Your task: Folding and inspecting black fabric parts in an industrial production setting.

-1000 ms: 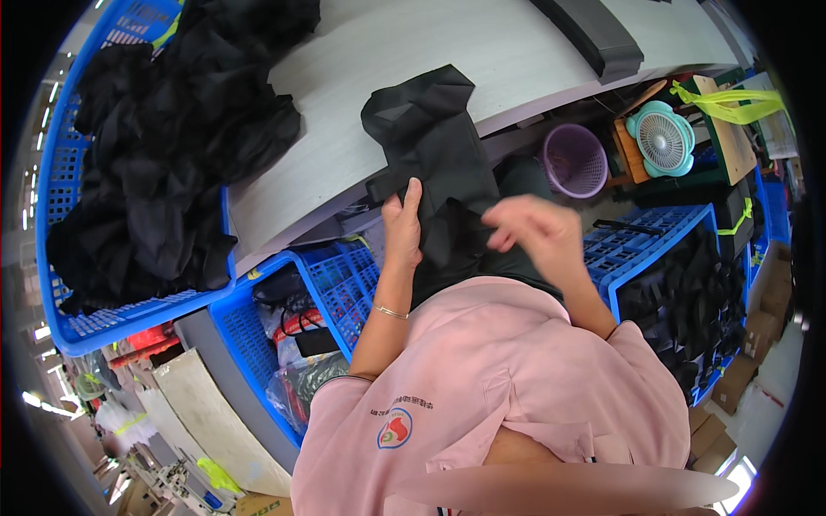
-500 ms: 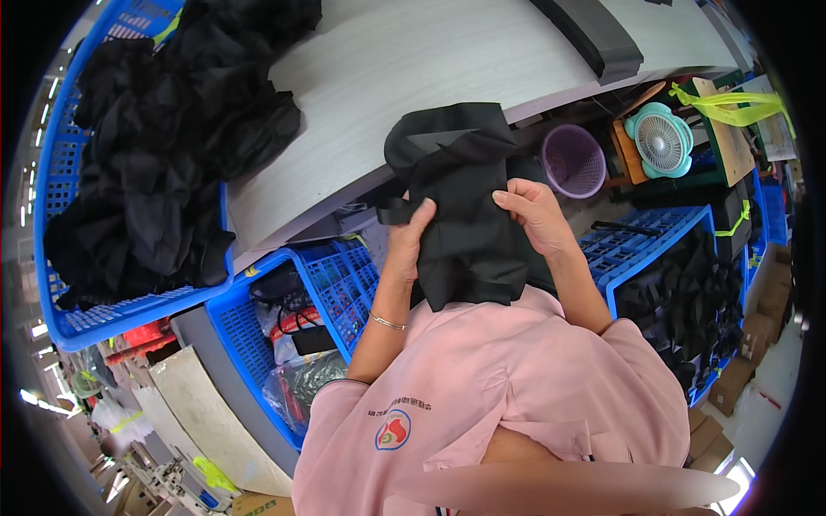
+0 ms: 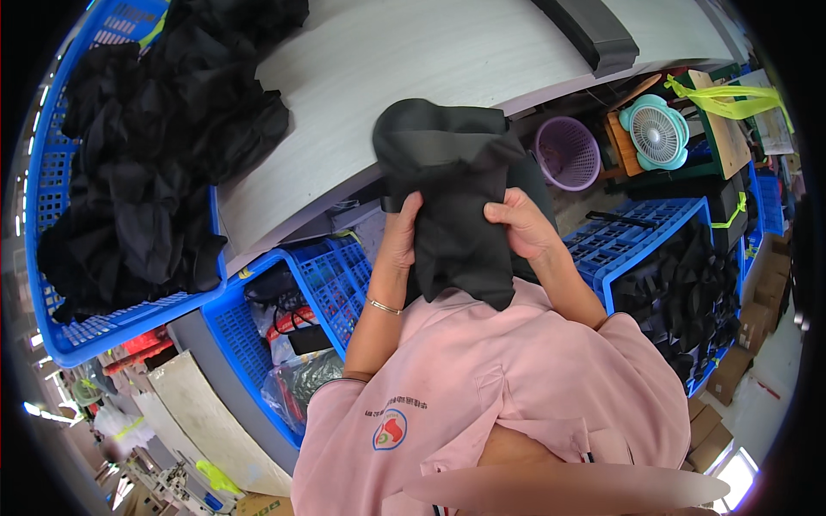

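Note:
A folded piece of black fabric [image 3: 460, 198], maybe a sewn pouch, hangs between my hands in front of my chest. Its wide upper end rises over the near edge of the pale table. My left hand [image 3: 403, 225] grips the left side, thumb on top and fingers hidden beneath the cloth. On the other side my right hand [image 3: 521, 220] pinches the right edge between thumb and bent fingers. The lower end of the cloth hangs down by my pink shirt.
A blue basket [image 3: 43, 258] heaped with black fabric pieces [image 3: 163, 146] rests at the left of the pale table [image 3: 344, 95]. Another blue basket [image 3: 228, 344] holds bagged items. Right: a purple bin [image 3: 568, 153], a turquoise fan [image 3: 656, 131], and a blue crate [image 3: 607, 284] of black pieces.
My right hand has slid slightly down and inward along the cloth's edge. The fabric's upper part has shifted and its front face looks smoother; both hands still hold it.

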A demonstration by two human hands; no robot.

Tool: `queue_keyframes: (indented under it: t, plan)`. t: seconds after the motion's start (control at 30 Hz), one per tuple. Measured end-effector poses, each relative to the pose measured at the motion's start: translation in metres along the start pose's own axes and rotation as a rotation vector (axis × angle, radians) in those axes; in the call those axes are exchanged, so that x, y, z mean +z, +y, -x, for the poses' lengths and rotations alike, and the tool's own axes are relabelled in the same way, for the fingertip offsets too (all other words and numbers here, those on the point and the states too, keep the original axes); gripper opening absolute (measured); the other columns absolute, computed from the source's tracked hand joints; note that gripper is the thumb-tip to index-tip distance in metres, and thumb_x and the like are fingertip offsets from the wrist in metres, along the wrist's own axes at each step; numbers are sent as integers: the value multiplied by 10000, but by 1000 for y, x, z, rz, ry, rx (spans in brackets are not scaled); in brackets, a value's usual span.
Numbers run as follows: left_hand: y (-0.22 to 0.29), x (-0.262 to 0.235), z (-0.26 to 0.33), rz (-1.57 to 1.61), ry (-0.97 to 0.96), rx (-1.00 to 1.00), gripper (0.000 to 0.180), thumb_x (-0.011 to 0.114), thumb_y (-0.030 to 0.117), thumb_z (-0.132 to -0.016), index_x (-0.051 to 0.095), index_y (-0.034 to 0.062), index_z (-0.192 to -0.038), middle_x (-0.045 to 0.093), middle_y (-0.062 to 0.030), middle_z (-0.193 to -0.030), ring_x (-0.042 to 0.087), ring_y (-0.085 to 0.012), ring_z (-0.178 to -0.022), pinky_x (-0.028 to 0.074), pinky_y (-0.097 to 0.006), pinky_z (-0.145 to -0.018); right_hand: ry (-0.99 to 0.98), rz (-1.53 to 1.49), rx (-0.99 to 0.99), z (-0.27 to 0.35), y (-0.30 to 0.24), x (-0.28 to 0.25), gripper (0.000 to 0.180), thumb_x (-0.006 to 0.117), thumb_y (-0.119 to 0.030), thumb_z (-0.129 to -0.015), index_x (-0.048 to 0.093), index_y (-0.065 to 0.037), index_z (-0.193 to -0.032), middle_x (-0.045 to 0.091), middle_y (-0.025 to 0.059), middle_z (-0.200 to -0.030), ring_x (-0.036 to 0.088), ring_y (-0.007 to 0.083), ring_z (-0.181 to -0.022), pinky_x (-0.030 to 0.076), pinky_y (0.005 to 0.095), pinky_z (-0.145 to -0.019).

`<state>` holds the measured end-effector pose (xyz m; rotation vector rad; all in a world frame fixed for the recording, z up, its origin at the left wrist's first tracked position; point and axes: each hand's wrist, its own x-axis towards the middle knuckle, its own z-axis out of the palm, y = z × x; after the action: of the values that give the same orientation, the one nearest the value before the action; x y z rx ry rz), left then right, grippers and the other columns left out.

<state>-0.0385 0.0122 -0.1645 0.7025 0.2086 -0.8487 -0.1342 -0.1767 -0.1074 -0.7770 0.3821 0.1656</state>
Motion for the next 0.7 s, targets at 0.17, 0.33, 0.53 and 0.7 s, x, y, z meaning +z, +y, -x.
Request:
queue_keyframes:
  t: [0.17,0.33,0.53,0.7]
  plan:
    - [10,16,12,-142,-5,114,558,730,214,-894,500,42,-1373,606,-72,-1279,598,-207,-1144,493,-353,-998,114,293,-65,-8,-7,-1,270,782,-110,-809,715,28,-1031,735,75,-996,682,135,-850,553,282,-803]
    - [4,34,12,-422,96,163,553,789,144,-840,538,23,-1318,639,-73,-1191,612,-174,-1067,493,-295,-935,396,924,-331,-3,-12,20,302,775,-196,-837,687,43,-1000,711,70,-817,652,93,-706,536,272,-640]
    - [-3,-19,-9,-893,178,350,460,737,112,-875,562,4,-1287,649,-97,-1173,640,-186,-1026,519,-296,-903,244,828,-149,-4,4,-6,236,718,-184,-894,690,39,-967,687,11,-824,600,56,-735,502,236,-664]
    - [22,31,16,-183,-39,124,466,672,75,-899,532,1,-1337,637,-118,-1225,639,-235,-1091,537,-358,-942,143,461,91,-8,-11,-31,206,741,-166,-868,727,11,-973,729,45,-904,669,116,-786,526,258,-726]
